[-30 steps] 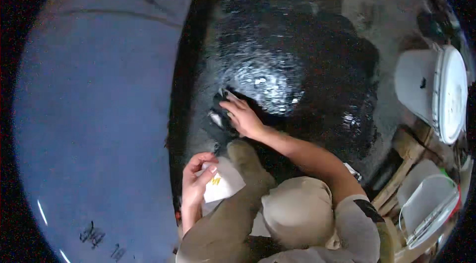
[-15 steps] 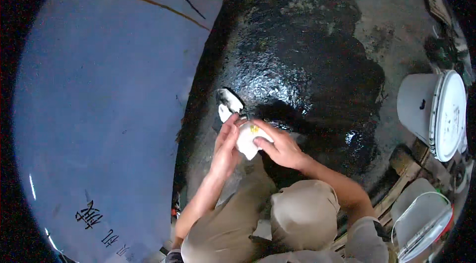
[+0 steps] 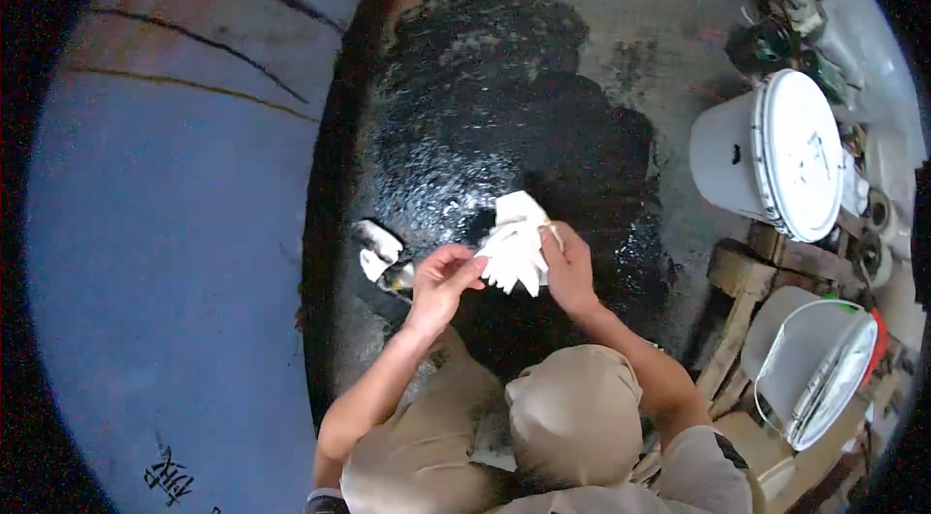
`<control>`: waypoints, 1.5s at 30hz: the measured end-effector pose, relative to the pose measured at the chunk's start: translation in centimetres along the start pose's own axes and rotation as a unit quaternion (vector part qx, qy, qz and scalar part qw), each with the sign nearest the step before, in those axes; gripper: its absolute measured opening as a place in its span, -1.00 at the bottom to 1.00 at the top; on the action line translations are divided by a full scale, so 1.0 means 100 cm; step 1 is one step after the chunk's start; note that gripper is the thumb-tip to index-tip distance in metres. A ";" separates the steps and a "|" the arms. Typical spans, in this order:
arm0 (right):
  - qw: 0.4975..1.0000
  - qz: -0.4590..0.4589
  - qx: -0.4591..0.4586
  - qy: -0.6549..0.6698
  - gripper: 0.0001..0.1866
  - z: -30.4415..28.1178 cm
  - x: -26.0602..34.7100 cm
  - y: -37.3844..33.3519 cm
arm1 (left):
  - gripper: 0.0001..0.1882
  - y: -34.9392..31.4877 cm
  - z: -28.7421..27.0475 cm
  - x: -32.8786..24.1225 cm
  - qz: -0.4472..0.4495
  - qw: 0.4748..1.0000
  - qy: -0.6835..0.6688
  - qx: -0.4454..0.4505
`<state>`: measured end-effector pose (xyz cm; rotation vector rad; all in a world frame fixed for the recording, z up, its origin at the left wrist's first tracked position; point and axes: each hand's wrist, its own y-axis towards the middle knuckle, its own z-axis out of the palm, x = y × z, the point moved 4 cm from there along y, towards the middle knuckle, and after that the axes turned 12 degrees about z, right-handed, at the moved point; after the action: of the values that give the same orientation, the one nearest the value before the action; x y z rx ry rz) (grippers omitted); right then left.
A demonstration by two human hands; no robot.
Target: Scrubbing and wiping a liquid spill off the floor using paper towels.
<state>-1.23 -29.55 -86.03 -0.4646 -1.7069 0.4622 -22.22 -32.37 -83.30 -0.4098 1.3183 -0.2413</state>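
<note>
A pair of white work gloves (image 3: 516, 240) hangs before me above the dark wet patch on the floor, its limp fingers spread downward. Closed on the gloves' right side is my right hand (image 3: 570, 267), near a small yellow bit at the edge. My left hand (image 3: 444, 286) pinches the gloves' left side between thumb and fingers. On the floor just left of that hand lies a white object smeared with black (image 3: 380, 250); its kind is unclear. Both forearms are bare, above my bent knees.
A glossy black coating (image 3: 456, 126) covers much of the grey floor ahead. Along the left runs a large blue-grey surface (image 3: 175, 252). At right stand a lidded white bucket (image 3: 722, 160), wooden pieces (image 3: 742, 276) and a second white bucket (image 3: 790, 330) with a wire handle.
The white bundle has been opened out, so glove fingers now show. My right hand has moved up and to its edge. The view has shifted, bringing the buckets further in.
</note>
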 end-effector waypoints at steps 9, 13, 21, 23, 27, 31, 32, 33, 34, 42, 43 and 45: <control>0.981 -0.032 -0.178 -0.071 -0.74 -0.093 -0.020 0.049 | -0.89 0.053 -0.024 0.024 -0.090 0.996 -0.004 -0.005; 0.956 -0.197 -0.171 -0.136 -0.65 -0.059 0.011 0.034 | -0.85 0.046 -0.008 0.022 -0.125 0.987 -0.099 -0.004; 0.877 -0.286 0.005 -0.386 -0.24 0.049 0.010 0.061 | -0.71 0.028 0.002 0.056 -0.068 0.983 0.169 -0.002; 0.851 -0.354 -0.010 -0.388 -0.40 0.066 0.003 0.060 | -0.70 0.022 -0.004 0.064 -0.083 0.976 0.203 0.006; 0.838 -0.386 -0.014 -0.386 -0.77 0.075 -0.014 0.078 | -0.72 0.010 -0.017 0.068 -0.040 0.969 0.244 0.003; 0.890 -0.312 -0.095 -0.319 -0.78 0.015 -0.009 0.089 | -0.78 -0.014 -0.033 0.075 -0.039 0.981 0.189 -0.031; 0.883 -0.291 -0.120 -0.349 -0.66 0.003 -0.004 0.087 | -0.79 -0.019 -0.038 0.077 -0.033 0.986 0.158 -0.046; 0.904 -0.238 -0.120 -0.334 -0.51 -0.003 0.001 0.083 | -0.80 -0.023 -0.038 0.070 -0.052 0.982 0.174 -0.054; 0.895 -0.258 -0.108 -0.347 -0.49 0.003 0.006 0.079 | -0.79 -0.027 -0.042 0.076 -0.048 0.981 0.185 -0.043; 0.847 -0.263 -0.132 -0.443 -0.67 0.034 -0.036 0.120 | -0.78 -0.038 -0.032 0.095 -0.027 0.986 0.166 0.016; 0.863 -0.265 -0.106 -0.418 -0.69 0.039 -0.035 0.117 | -0.79 -0.040 -0.032 0.094 -0.028 0.983 0.181 0.023; 0.880 -0.315 -0.079 -0.347 -0.70 0.064 -0.014 0.097 | -0.79 -0.044 -0.034 0.100 -0.029 0.985 0.169 0.022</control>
<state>-6.77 -22.52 -93.58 0.2034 -2.4663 -0.0122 -22.87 -40.87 -90.89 -0.3809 1.6316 -0.4001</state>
